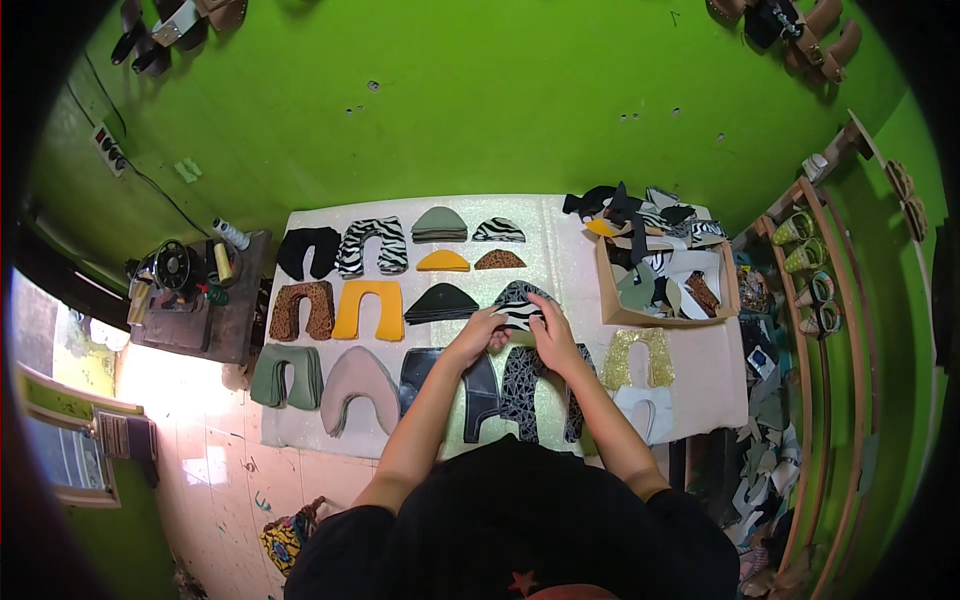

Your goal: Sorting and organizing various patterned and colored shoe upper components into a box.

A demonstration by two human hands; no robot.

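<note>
Both hands are at a half-moon zebra-print shoe-upper piece (pixel 517 317) in the middle of the table, over a stack of dark patterned half-moon pieces (pixel 514 291). My left hand (pixel 481 335) has its fingers curled at the piece's lower left edge. On the right edge, my right hand (pixel 551 328) grips with its fingers over the top. Left of them lies a stack of black half-moon pieces (pixel 441 303). Dark patterned U-shaped pieces (pixel 521 395) and black U-shaped pieces (pixel 428 372) lie nearer me, partly hidden by my forearms.
Stacked U-shaped cutouts, such as yellow ones (pixel 371 311) and green ones (pixel 287 377), cover the table's left. A cardboard box (pixel 665 312) of scraps stands at the right, beyond gold glitter pieces (pixel 638 359). A sewing machine (pixel 172 266) is left, a wooden rack (pixel 815 350) right.
</note>
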